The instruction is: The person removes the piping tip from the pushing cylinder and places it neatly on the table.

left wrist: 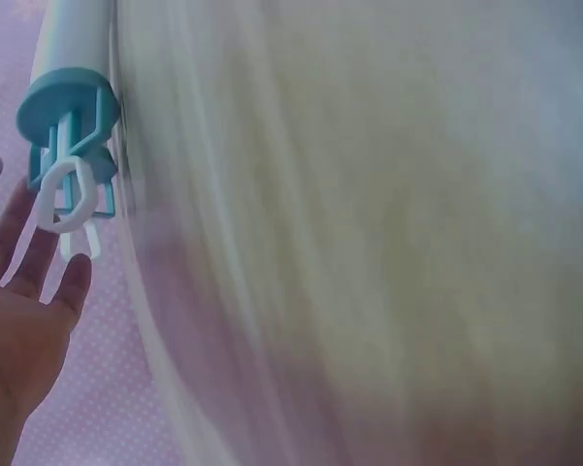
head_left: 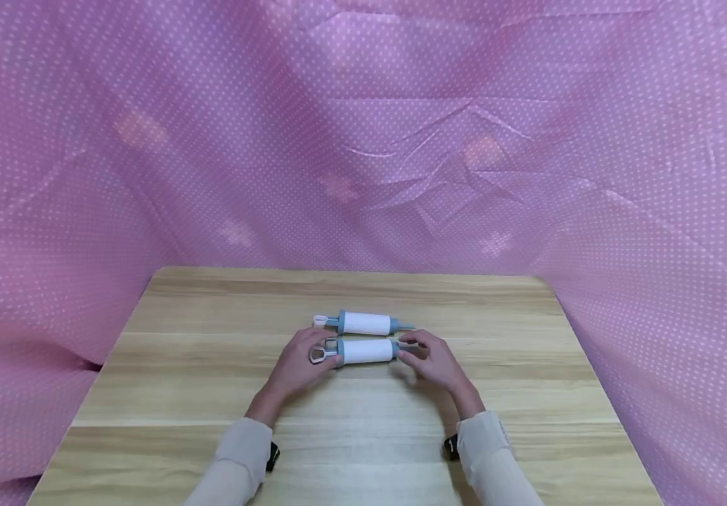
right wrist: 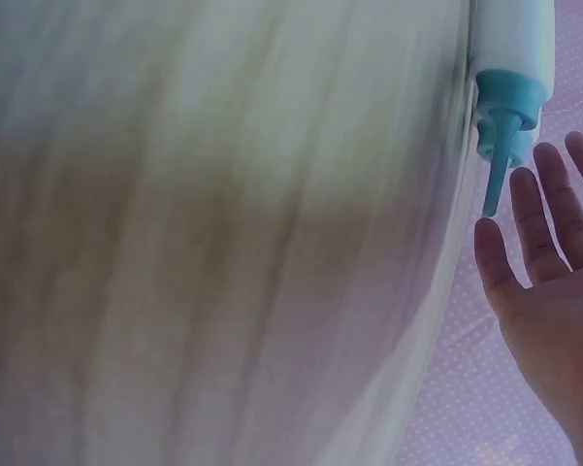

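Two white syringe-like tubes with teal ends lie side by side on the wooden table, the near tube point(head_left: 367, 351) in front of the far tube point(head_left: 366, 323). Each has a thin nozzle at the right and a white loop handle at the left. My left hand point(head_left: 300, 364) is at the near tube's handle end, fingers spread by the white loop point(left wrist: 45, 204) in the left wrist view. At the other end is my right hand point(head_left: 434, 363), its thumb and fingers apart around the teal nozzle point(right wrist: 502, 170). Neither hand is curled round the tube.
The wooden table point(head_left: 211, 393) has pink dotted cloth point(head_left: 363, 140) hanging behind it and down both sides. Light sleeves cover both forearms, and a small black device point(head_left: 273, 455) sits at the left wrist, another black device point(head_left: 451, 447) at the right.
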`<action>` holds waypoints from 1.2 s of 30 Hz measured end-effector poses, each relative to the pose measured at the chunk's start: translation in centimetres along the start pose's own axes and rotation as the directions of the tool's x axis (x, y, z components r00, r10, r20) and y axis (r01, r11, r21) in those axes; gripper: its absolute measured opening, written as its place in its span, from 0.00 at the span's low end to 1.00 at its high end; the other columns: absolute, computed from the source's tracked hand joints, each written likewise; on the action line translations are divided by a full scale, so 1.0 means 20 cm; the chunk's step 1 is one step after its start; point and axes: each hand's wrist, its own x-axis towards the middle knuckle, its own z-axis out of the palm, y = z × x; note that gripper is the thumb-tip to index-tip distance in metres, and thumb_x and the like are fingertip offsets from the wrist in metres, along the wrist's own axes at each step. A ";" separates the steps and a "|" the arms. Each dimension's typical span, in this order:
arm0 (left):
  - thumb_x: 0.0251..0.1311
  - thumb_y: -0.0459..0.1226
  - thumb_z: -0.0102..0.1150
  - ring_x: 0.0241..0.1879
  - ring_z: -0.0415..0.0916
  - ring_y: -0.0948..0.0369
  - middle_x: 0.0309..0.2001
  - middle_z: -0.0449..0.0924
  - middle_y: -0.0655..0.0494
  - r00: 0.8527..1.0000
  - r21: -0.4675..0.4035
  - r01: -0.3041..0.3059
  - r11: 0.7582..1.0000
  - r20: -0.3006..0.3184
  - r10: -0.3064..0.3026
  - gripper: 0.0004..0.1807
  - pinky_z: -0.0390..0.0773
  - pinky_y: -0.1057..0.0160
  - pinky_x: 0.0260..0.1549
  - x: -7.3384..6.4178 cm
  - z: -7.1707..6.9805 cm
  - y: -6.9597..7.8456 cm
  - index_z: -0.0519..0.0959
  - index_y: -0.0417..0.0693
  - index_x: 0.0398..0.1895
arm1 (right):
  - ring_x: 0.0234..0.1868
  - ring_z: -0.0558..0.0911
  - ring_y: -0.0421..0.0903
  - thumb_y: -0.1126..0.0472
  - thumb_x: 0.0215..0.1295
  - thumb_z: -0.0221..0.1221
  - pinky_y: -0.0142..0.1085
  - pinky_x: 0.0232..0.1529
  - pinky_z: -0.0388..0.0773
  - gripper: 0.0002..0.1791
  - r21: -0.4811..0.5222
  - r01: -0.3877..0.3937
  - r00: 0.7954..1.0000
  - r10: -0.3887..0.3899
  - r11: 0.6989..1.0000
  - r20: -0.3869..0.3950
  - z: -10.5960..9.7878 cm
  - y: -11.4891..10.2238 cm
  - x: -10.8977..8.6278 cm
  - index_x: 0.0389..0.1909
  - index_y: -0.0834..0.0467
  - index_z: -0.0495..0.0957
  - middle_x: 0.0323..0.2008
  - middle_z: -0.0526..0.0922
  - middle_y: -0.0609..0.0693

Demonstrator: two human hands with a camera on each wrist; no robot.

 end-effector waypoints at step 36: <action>0.57 0.46 0.75 0.58 0.74 0.49 0.58 0.77 0.52 0.995 -0.028 0.047 0.998 0.092 -0.044 0.23 0.73 0.43 0.59 0.06 0.12 -0.01 0.83 0.54 0.56 | 0.59 0.78 0.58 0.60 0.61 0.71 0.55 0.63 0.71 0.21 -0.020 -0.047 0.992 0.049 0.999 0.113 0.06 0.02 0.07 0.55 0.57 0.83 0.59 0.81 0.57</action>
